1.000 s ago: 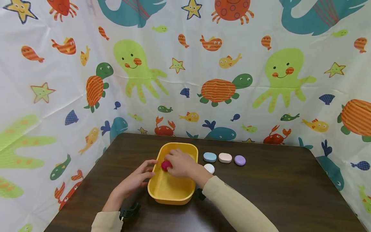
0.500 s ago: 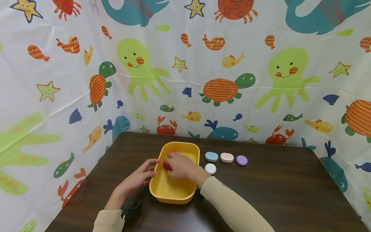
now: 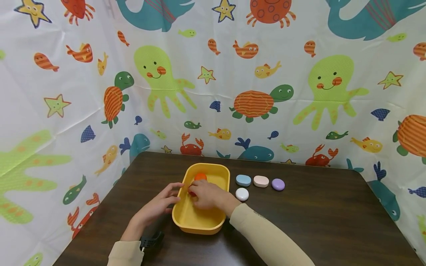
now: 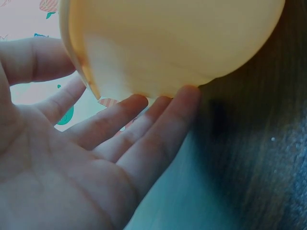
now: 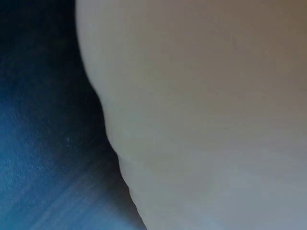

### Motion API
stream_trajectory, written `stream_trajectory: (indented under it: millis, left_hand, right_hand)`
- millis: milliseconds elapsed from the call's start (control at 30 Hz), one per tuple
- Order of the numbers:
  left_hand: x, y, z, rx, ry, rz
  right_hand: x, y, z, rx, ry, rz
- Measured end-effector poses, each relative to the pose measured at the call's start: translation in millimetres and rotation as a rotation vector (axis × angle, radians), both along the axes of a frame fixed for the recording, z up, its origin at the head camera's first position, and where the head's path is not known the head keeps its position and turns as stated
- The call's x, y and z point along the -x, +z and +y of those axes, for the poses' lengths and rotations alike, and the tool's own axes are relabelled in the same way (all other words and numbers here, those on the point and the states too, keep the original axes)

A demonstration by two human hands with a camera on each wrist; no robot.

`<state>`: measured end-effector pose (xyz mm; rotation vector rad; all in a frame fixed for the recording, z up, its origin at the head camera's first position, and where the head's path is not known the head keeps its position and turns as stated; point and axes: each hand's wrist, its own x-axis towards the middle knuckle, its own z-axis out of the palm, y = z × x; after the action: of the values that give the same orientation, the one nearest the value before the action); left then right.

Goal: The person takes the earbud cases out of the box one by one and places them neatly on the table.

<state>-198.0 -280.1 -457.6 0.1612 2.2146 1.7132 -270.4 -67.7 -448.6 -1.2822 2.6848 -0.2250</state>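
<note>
A yellow plastic tub [image 3: 199, 230] stands on the dark table, its side also filling the upper part of the left wrist view. My right hand [image 3: 206, 194] reaches down inside it, fingers curled over a small dark red round piece [image 3: 191, 193] that they mostly hide. Just beyond those fingers, an orange round piece [image 3: 200, 177] lies in the far part of the tub. My left hand [image 4: 100, 143] steadies the tub's left side with fairly straight fingertips against the wall. Only blurred skin or sleeve and table show in the right wrist view.
Right of the tub lie a light blue oval bar [image 3: 243, 180], a pale pink oval bar [image 3: 261, 181], a purple round piece [image 3: 278, 184] and a white round piece [image 3: 242, 194]. A sea-animal curtain [image 3: 233, 74] hangs behind the dark wooden table [image 3: 299, 221].
The orange piece has come into sight as my right hand shifted slightly nearer to me. More of the red piece is now covered by its fingers. My left hand stays at the tub.
</note>
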Motion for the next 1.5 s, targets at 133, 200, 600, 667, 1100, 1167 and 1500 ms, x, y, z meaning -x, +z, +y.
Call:
stream_trajectory:
  millis: [133,200,600,667,1100,1167,1500]
  left_hand:
    - [0.4,-0.5,-0.1,-0.002,-0.009,0.002]
    - [0.5,-0.9,-0.1,-0.003,-0.01,0.002]
    - [0.3,0.1,1.0,0.004,0.017,-0.011]
    - [0.1,0.6,1.2,0.006,0.021,-0.014]
    - [-0.4,1.2,2.3,0.029,0.033,-0.019]
    - [-0.5,1.0,2.3,0.029,0.034,-0.022]
    - [0.5,0.5,1.8,0.033,0.027,-0.017]
  right_hand:
    - [-0.5,-0.2,0.2,-0.002,-0.003,0.003]
    - [-1.1,-0.7,0.5,-0.005,-0.003,0.007]
    - [-4.5,-2.0,5.4,-0.015,-0.021,-0.014]
    - [-4.9,-1.3,5.6,-0.022,-0.028,-0.02]
    - [-11.1,4.3,11.3,-0.05,-0.023,-0.062]
    - [-12.1,5.8,12.6,-0.047,-0.026,-0.078]
    - [-16.4,13.2,18.2,-0.025,-0.039,-0.091]
